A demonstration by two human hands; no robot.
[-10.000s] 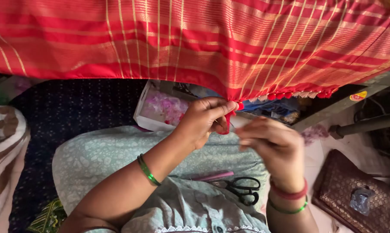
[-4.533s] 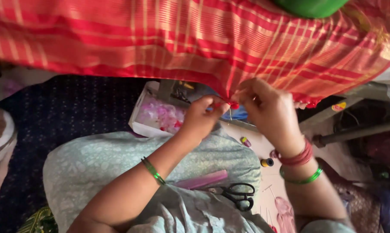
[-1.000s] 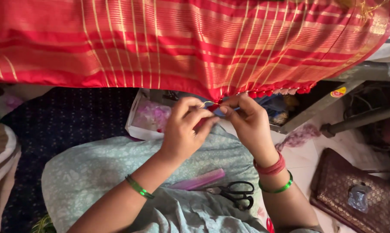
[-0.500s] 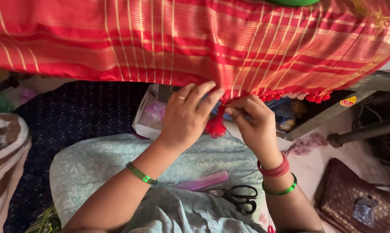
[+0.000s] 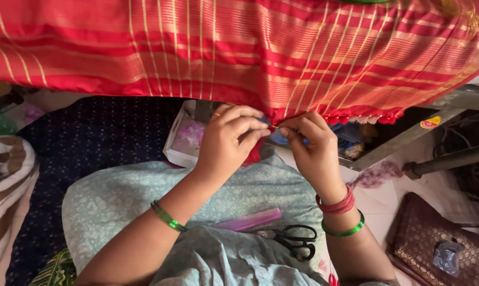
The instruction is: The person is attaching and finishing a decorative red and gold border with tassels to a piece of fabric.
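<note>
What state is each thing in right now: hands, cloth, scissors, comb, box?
Left hand: pinching the cloth's fringed edge.
Right hand: pinching the same edge.
Red striped cloth: hanging spread out.
Scissors: closed, lying on the lap.
Pink comb: flat on the lap.
White box: open.

Both forearms are bare, with no sleeve showing anywhere below the fingers. The left hand (image 5: 226, 145) wears a thin shiny green bangle (image 5: 168, 217) on the wrist, well back from the fingertips, and a slim ring shows on one finger. The right hand (image 5: 313, 151) carries a bundle of red thread wound round the wrist (image 5: 336, 205), and just behind that, farther from the fingers, a glossy green bangle (image 5: 345, 230). A pale blue-green garment printed with small white motifs (image 5: 144, 196) covers the lap.
</note>
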